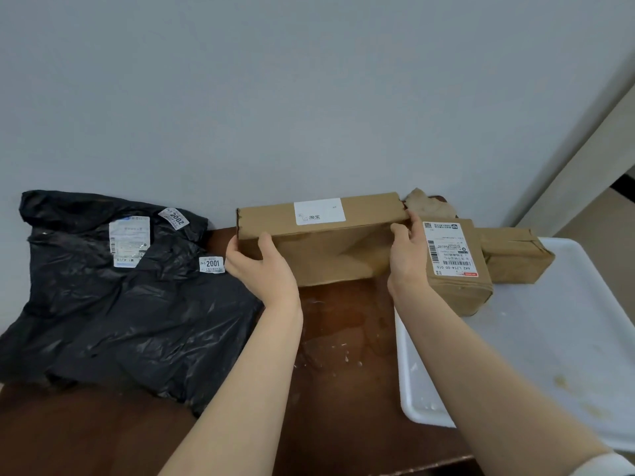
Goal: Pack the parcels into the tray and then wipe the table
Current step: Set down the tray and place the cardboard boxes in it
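Long cardboard box (319, 235) stands on edge between both hands, by wall (309, 97), above far part of table (343, 338); resting or lifted, cannot tell. Left hand (264, 269) grips left end, thumb on near face. Right hand (409, 255) grips right end, fingers curled round it. Right of box: labelled parcel (457, 269) at far left corner of tray (549, 338), taped parcel (512, 255) just behind. Beige wad (426, 204) behind box's right end. Black bags (120, 304) left of box, on table.

stickers (212, 264) on the black bag (103, 321) read 2001 and 2002
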